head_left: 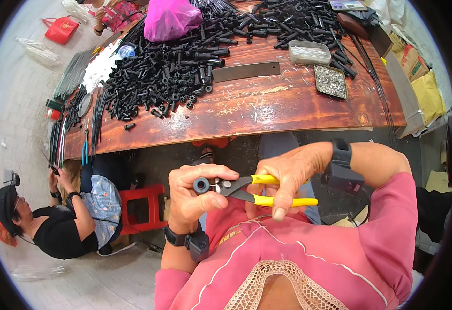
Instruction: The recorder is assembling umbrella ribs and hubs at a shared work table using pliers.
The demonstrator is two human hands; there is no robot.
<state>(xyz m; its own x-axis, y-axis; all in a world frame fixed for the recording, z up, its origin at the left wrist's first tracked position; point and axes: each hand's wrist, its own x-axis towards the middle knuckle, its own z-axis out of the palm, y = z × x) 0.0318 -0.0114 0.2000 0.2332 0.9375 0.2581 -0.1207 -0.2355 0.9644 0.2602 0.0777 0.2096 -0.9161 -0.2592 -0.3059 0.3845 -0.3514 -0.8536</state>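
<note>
My left hand (184,192) is closed around a small black tubular plastic part (201,185), its round hollow end facing up. Yellow-handled pliers (242,188) reach in from the right, their jaws close beside the black part and between my left thumb and fingers. A thin pale wire or pin seems to show at the jaw tips, too small to make out. My right hand (288,173) grips the pliers by the handles, which stand somewhat apart. Both hands are above my lap, in front of the table edge.
The wooden table (267,116) bears a heap of black plastic parts (148,82), a purple bag (171,20), a metal strip (246,72), a clear box of pins (310,53) and a tray of metal bits (331,81). A co-worker (60,227) sits left beside a red stool (142,206).
</note>
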